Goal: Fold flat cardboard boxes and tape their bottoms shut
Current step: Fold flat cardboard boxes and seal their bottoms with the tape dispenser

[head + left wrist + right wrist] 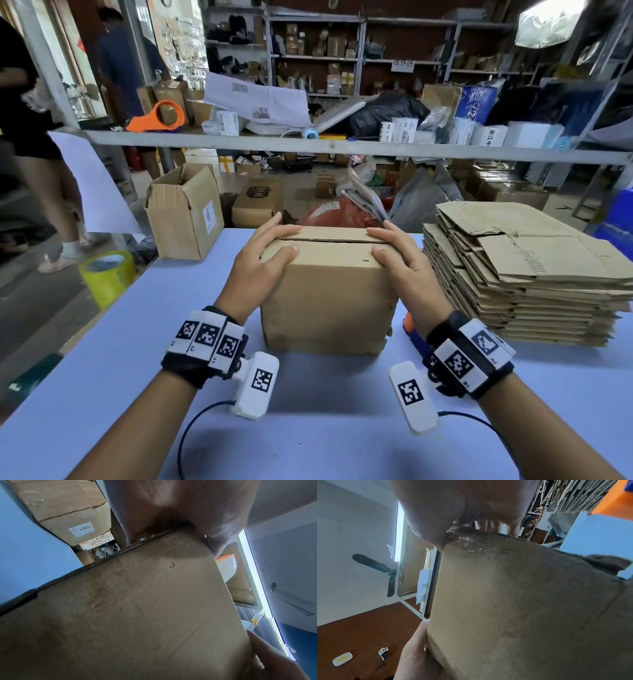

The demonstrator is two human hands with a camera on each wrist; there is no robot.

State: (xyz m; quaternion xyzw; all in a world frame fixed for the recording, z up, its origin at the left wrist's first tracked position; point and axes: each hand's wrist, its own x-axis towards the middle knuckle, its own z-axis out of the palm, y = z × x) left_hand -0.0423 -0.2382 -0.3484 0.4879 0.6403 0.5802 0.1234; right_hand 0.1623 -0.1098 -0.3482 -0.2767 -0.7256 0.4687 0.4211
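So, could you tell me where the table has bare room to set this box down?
Bare table lies left of the box and in front of it, between the forearms. The right side is crowded by the flat cardboard stack.

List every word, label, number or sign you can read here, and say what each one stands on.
"MX": white carton on the shelf, the rest too small.
"取件区", roughly: white sign on the back racking.
Label on the open box: too small.
Print on the flat cardboard stack: blurred, unreadable.
Folded box: no text visible.
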